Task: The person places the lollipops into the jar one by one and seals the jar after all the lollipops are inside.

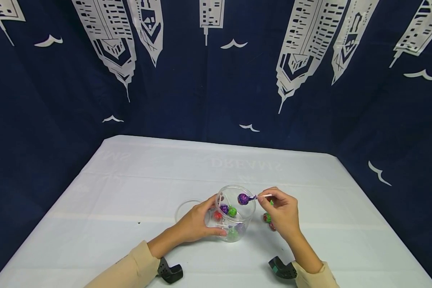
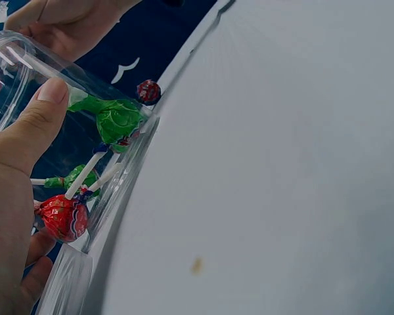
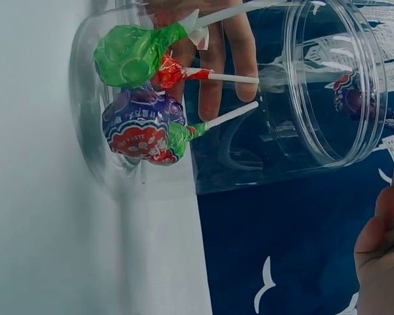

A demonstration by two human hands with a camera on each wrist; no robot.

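Observation:
A clear plastic jar (image 1: 245, 224) stands on the white table with several wrapped lollipops inside, among them a green lollipop (image 3: 125, 56), a red lollipop (image 2: 64, 216) and a purple lollipop (image 3: 136, 125). My left hand (image 1: 198, 222) grips the jar's left side, thumb toward the front. Over the jar's mouth is another purple lollipop (image 1: 243, 199), lying roughly level. My right hand (image 1: 282, 210) pinches its white stick between thumb and fingers. In the right wrist view that lollipop's head (image 3: 348, 95) shows at the jar's rim.
Several more lollipops (image 1: 267, 218) lie on the table right of the jar, partly hidden by my right hand. A round clear lid (image 1: 181, 206) lies behind my left hand. A dark blue printed curtain (image 1: 209, 88) hangs beyond the white table (image 1: 129, 192).

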